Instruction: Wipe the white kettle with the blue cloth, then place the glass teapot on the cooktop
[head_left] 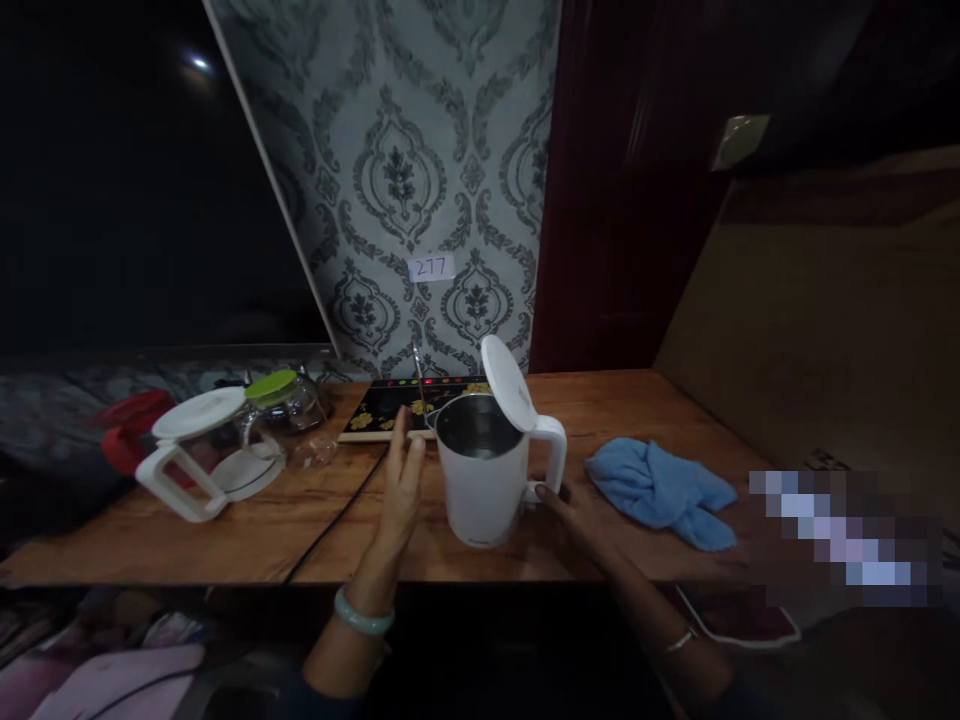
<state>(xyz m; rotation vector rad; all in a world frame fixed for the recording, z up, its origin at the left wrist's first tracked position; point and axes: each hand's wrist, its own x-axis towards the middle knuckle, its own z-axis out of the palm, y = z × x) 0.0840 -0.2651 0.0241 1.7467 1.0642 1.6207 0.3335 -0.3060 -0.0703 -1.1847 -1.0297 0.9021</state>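
A grey-green damask-patterned wallpaper point(420, 170) is seen behind a brown wood-grain tabletop point(225, 520), with a small white paper label point(431, 267) stuck on it. A large dark flat screen point(135, 190) is leaned at left, a dark red wooden door point(622, 200) is set at right. The room is dimly lit.

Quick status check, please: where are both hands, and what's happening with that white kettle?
Left hand open, just left of white kettle. Right hand open, at the kettle's base below the handle. Kettle upright, lid up. Blue cloth lies right.
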